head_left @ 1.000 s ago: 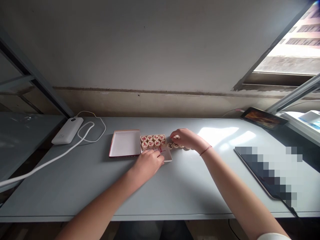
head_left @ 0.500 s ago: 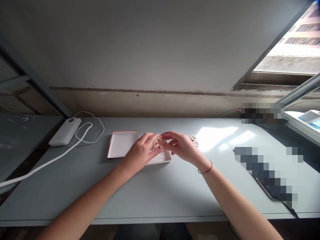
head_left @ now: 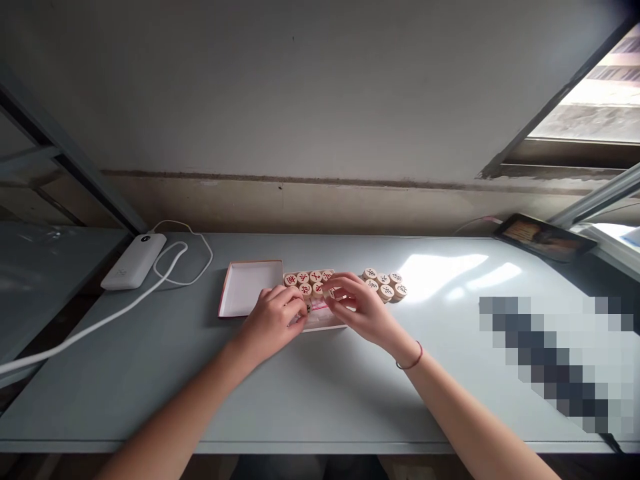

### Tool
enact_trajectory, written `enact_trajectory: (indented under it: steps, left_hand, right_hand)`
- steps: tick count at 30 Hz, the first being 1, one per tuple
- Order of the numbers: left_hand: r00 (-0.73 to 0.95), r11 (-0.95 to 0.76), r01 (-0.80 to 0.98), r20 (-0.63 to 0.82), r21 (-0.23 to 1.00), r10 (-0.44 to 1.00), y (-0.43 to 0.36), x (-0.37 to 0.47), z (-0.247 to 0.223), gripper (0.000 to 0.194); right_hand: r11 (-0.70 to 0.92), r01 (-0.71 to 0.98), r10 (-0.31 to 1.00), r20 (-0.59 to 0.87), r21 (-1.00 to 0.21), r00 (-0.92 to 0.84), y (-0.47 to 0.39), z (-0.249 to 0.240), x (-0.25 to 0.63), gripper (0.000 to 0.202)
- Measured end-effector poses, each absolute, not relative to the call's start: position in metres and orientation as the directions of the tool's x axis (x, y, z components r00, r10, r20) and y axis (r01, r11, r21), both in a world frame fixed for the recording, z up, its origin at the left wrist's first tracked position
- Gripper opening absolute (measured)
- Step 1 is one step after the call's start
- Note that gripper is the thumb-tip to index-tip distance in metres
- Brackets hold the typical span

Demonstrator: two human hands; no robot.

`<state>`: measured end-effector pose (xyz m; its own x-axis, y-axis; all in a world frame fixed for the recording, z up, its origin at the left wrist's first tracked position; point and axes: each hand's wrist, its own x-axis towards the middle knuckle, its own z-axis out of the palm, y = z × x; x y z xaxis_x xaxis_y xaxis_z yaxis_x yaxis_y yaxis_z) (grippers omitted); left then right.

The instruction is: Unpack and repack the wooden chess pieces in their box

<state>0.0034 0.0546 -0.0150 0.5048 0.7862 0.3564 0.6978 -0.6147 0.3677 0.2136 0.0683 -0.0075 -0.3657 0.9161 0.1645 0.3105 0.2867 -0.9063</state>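
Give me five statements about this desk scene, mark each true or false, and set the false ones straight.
1. Red-marked discs sit in the box. True.
2. The wrist of the right hand is bare. False: it wears a thin band.
3. The left hand covers the box's near left corner. True.
4. The white power bank lies right of both hands. False: it lies left of them.
5. Dark-marked discs stand on the desk, right of the box. True.
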Motion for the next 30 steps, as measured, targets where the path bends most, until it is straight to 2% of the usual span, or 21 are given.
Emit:
enact_trajectory:
  steps: [3,8,13,18,25,30]
  left_hand:
    - [0.513,-0.593,0.746,0.307,0.303,0.802,0.054,0.003,-0.016,0.006]
    - [0.560,-0.613,0.756,0.259,0.230,0.787,0.051,0.000,-0.014,0.016]
    - [0.517,-0.570,0.797,0.262,0.201,0.815,0.055,-0.004,-0.010,0.019]
    - [0.436,-0.502,0.840,0.297,0.207,0.850,0.062,-0.012,-0.009,0.027]
    - [0.405,-0.481,0.844,0.306,0.237,0.862,0.065,-0.016,-0.010,0.030]
    - [0.401,-0.471,0.845,0.282,0.255,0.872,0.065,-0.016,-0.010,0.029]
  right_hand:
    - [0.378,0.389,0.886,0.206,-0.840,-0.415,0.063,-0.009,0.208,0.022]
    - [0.512,0.554,0.855,0.328,-0.656,-0.401,0.059,-0.014,0.201,0.019]
    - [0.525,0.521,0.847,0.351,-0.673,-0.399,0.059,-0.019,0.193,0.006]
    - [0.555,0.527,0.825,0.347,-0.644,-0.445,0.059,-0.021,0.180,0.010]
    - [0.597,0.575,0.792,0.298,-0.560,-0.533,0.052,-0.017,0.179,0.018]
    - [0.610,0.559,0.772,0.261,-0.562,-0.579,0.050,-0.013,0.180,0.024]
